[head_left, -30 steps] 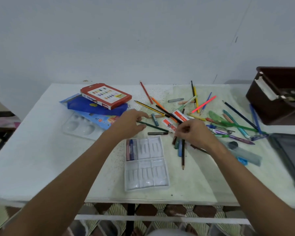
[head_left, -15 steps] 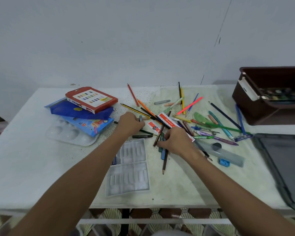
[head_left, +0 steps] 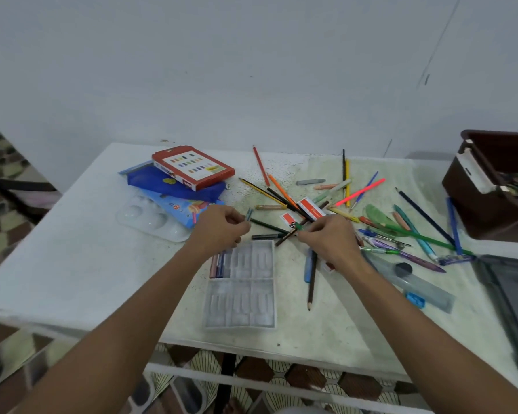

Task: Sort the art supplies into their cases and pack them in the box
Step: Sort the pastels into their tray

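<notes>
- Blue-grey pastel stick (head_left: pixel 248 214) pinched at tips of left hand (head_left: pixel 219 227) fingers, held just above counter (head_left: pixel 72 264); long axis approx upright, tilted slightly.
- Pastel tray (head_left: pixel 240 283) lies directly toward the person from that hand, nearly under it; slots run front-to-back, so the stick prob. needs laying flat along them.
- A few sticks seen in tray's far-left slots; remaining slots look unfilled.
- Right hand (head_left: pixel 331 239) fingers closed on a small green piece (head_left: pixel 299 226) in the pencil pile; exact item can't be told.
- Left hand nearer the tray.
- Brown box (head_left: pixel 473 186) far right, well apart.
</notes>
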A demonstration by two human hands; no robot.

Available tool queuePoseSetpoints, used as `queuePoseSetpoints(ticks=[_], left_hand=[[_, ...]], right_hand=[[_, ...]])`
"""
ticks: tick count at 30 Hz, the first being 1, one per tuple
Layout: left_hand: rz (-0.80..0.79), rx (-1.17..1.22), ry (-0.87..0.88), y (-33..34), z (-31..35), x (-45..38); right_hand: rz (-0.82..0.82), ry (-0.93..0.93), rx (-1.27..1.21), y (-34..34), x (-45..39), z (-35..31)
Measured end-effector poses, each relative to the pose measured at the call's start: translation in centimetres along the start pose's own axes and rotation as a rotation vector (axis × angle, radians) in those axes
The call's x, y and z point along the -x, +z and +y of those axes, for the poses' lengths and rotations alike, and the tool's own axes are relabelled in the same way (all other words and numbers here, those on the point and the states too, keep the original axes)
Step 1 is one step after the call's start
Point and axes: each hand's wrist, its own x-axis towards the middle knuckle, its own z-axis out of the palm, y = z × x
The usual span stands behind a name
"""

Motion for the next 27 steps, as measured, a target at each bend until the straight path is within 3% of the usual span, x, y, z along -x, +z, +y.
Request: queuePoseSetpoints(ticks=[9, 13, 27], left_hand=[[-0.02, -0.048, -0.075, -3.3, -3.1, 3.4], [-0.058, -0.048, -0.075, -3.1, -3.7, 4.5], [-0.13, -0.097, 0.026, -2.8, -4.7, 5.0]], right_hand=[[-0.259, -0.162, -0.037, 3.6, 2.2, -4.0], [-0.325, -0.124, -0.065, 6.0, 2.9, -4.9], [-0.333, -0.166, 0.052, 8.7, 3.7, -5.1]])
